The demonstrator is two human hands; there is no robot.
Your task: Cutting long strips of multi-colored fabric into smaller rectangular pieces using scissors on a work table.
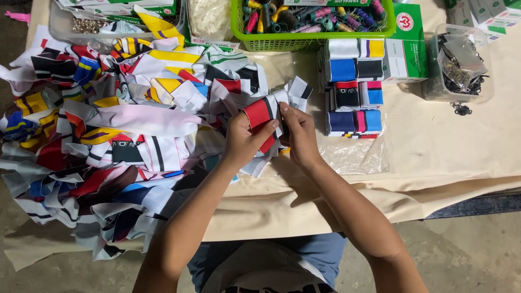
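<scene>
- Red, black and white fabric piece (264, 116): held above cloth-covered desk (445, 146), at centre.
- Left hand (244, 140): grip clamped on piece's lower edge.
- Right hand (299, 133): grip pinched on right edge.
- Loose scrap heap (103, 130): left.
- Folded stacks (355, 87): right.
- Green thread basket (309, 24): beyond.

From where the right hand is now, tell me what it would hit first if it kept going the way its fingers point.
The right hand points up and slightly left, away from the body. First in line is the red, white and black fabric piece it already pinches with the left hand; beyond that, probably the loose fabric pile.
</scene>
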